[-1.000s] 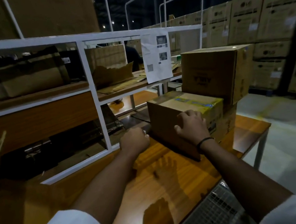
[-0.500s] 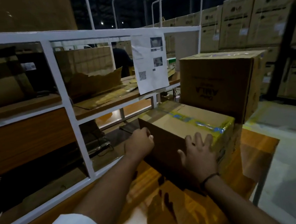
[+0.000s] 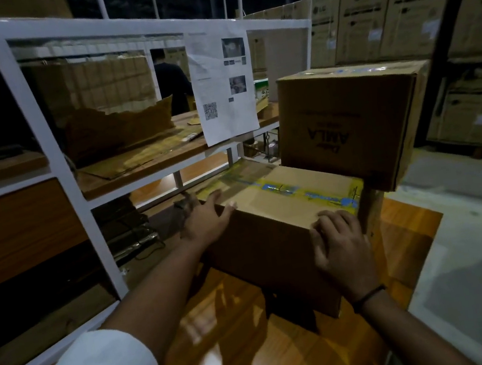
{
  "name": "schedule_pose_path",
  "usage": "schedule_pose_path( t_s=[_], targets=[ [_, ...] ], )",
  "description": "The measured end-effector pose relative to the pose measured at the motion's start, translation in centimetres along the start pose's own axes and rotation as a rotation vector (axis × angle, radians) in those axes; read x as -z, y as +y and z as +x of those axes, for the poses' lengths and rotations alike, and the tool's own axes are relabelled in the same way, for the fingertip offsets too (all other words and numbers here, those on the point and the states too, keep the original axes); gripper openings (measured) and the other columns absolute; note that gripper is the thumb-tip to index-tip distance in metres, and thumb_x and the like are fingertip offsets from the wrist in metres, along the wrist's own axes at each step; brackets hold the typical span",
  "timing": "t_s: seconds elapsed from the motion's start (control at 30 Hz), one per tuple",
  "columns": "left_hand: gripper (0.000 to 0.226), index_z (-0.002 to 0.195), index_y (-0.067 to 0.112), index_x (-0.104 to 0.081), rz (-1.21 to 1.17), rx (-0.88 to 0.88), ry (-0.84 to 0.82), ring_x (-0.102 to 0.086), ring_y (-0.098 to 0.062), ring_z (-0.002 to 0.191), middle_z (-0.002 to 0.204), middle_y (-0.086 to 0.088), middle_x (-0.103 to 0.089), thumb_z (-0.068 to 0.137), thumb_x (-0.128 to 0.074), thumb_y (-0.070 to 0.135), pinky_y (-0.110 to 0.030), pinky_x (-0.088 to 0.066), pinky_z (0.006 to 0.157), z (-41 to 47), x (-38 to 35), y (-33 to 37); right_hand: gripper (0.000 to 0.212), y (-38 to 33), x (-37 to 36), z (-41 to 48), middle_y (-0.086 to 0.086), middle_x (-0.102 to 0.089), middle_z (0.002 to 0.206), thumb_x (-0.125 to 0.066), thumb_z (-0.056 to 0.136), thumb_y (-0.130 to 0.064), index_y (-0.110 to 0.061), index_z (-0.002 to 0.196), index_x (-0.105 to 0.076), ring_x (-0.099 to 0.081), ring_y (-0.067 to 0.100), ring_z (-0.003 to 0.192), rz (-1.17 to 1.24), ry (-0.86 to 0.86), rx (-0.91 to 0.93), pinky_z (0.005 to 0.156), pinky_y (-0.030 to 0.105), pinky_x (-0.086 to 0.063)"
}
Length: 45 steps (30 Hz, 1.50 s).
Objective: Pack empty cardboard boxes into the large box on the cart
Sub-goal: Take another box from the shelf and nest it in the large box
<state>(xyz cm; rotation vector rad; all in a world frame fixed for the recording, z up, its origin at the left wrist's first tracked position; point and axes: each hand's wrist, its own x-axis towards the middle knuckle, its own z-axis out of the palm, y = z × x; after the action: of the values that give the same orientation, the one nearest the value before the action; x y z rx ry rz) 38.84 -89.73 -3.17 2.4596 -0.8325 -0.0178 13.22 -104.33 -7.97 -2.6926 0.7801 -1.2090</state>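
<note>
A long cardboard box [image 3: 281, 207] sealed with yellow and blue tape lies on the wooden table [image 3: 246, 350]. My left hand [image 3: 206, 220] grips its far left top edge, fingers hooked over the rim. My right hand [image 3: 342, 248] presses on its near right corner, fingers spread over the top edge. A bigger brown box [image 3: 349, 122] with upside-down print rests on the taped box's far right end. The large box on the cart is not in sight.
A white metal shelf frame [image 3: 51, 154] with wooden shelves stands to the left, holding torn cardboard [image 3: 119, 131]. A printed paper sheet [image 3: 222, 85] hangs from it. Stacked cartons [image 3: 395, 9] line the back right. A person [image 3: 171, 80] stands behind the shelf.
My view has moved closer and to the right. My left hand slid from the box's left side to its top edge, and my right hand shifted to the near right corner.
</note>
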Motion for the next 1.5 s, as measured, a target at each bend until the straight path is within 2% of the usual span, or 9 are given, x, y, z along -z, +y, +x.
schedule_pose_path(
  t_s=[0.23, 0.33, 0.47, 0.57, 0.73, 0.97, 1.2, 1.4, 1.5],
  targets=[
    [0.069, 0.151, 0.044, -0.044, -0.188, 0.032, 0.059, -0.031, -0.042, 0.145, 0.158, -0.009, -0.018, 0.09, -0.054, 0.075, -0.049, -0.041, 0.111, -1.5, 0.4, -3.0, 0.027, 0.4, 0.4, 0.1, 0.001, -0.064, 0.124, -0.043, 0.096, -0.039, -0.019, 0.106, -0.059, -0.051, 0.029, 0.127, 0.153, 0.034, -0.004, 0.078, 0.051, -0.055],
    [0.064, 0.148, 0.035, -0.051, -0.255, 0.025, 0.128, -0.038, -0.034, 0.138, 0.146, -0.007, -0.028, 0.093, -0.053, 0.071, -0.038, -0.045, 0.097, -2.6, 0.5, -3.5, 0.026, 1.1, 0.8, 0.4, 0.0, -0.064, 0.121, -0.045, 0.095, -0.039, -0.02, 0.104, -0.06, -0.052, 0.027, 0.125, 0.233, 0.027, -0.005, 0.081, 0.05, -0.054],
    [0.05, 0.136, 0.039, -0.057, -0.331, 0.03, 0.209, -0.04, -0.023, 0.123, 0.141, -0.007, -0.031, 0.096, -0.051, 0.068, -0.035, -0.047, 0.084, -6.0, 0.9, -2.7, 0.03, 2.8, 1.6, 0.6, 0.003, -0.064, 0.117, -0.05, 0.095, -0.041, -0.017, 0.109, -0.062, -0.054, 0.026, 0.121, 0.335, -0.002, 0.008, 0.089, 0.041, -0.05],
    [0.059, 0.133, 0.036, -0.061, -0.357, 0.061, 0.299, -0.044, -0.021, 0.117, 0.135, -0.005, -0.031, 0.091, -0.047, 0.074, -0.024, -0.045, 0.071, -9.4, 1.3, -2.1, 0.021, 3.5, 2.0, 1.0, 0.003, -0.064, 0.116, -0.062, 0.094, -0.036, -0.016, 0.101, -0.06, -0.056, 0.025, 0.116, 0.404, -0.024, 0.026, 0.091, 0.034, -0.045],
    [0.061, 0.136, 0.042, -0.057, -0.265, 0.178, 0.404, -0.046, -0.017, 0.109, 0.133, 0.0, -0.03, 0.087, -0.045, 0.076, -0.022, -0.043, 0.064, -14.6, 1.1, -2.7, 0.029, 2.5, 1.7, 2.4, -0.001, -0.062, 0.118, -0.069, 0.088, -0.043, -0.02, 0.101, -0.057, -0.054, 0.019, 0.116, 0.474, -0.114, 0.11, 0.086, 0.039, -0.055],
    [0.053, 0.133, 0.037, -0.061, -0.25, 0.339, 0.561, -0.043, -0.014, 0.112, 0.128, 0.004, -0.027, 0.091, -0.049, 0.067, -0.016, -0.035, 0.065, -22.4, 2.5, -2.4, 0.028, 0.6, 0.9, 2.5, -0.003, -0.063, 0.114, -0.075, 0.087, -0.04, -0.021, 0.099, -0.058, -0.055, 0.019, 0.115, 0.591, -0.188, 0.273, 0.089, 0.043, -0.053],
    [0.063, 0.136, 0.037, -0.061, -0.18, 0.453, 0.732, -0.051, -0.026, 0.122, 0.135, -0.002, -0.034, 0.09, -0.046, 0.078, -0.034, -0.049, 0.08, -30.0, 2.9, -2.8, 0.029, -1.5, 0.5, 1.9, -0.002, -0.062, 0.117, -0.076, 0.088, -0.039, -0.018, 0.099, -0.06, -0.054, 0.02, 0.116, 0.726, -0.251, 0.452, 0.093, 0.041, -0.05],
    [0.082, 0.159, 0.044, -0.029, -0.164, 0.45, 0.839, -0.047, -0.012, 0.119, 0.148, -0.007, -0.041, 0.086, -0.044, 0.078, -0.033, -0.047, 0.083, -34.6, 2.0, -1.9, 0.037, -1.8, -0.6, 0.5, 0.011, -0.056, 0.131, -0.072, 0.089, -0.044, -0.012, 0.106, -0.068, -0.049, 0.023, 0.13, 0.856, -0.165, 0.44, 0.104, 0.043, -0.048],
    [0.086, 0.161, 0.051, -0.009, -0.203, 0.444, 0.803, -0.047, -0.021, 0.134, 0.16, -0.006, -0.038, 0.089, -0.052, 0.072, -0.045, -0.053, 0.094, -35.4, 0.8, -1.9, 0.05, -1.1, -1.7, -1.3, 0.017, -0.034, 0.155, -0.08, 0.087, -0.031, -0.01, 0.13, -0.063, -0.031, 0.029, 0.148, 0.89, -0.169, 0.383, 0.116, 0.042, -0.039]
  ],
)
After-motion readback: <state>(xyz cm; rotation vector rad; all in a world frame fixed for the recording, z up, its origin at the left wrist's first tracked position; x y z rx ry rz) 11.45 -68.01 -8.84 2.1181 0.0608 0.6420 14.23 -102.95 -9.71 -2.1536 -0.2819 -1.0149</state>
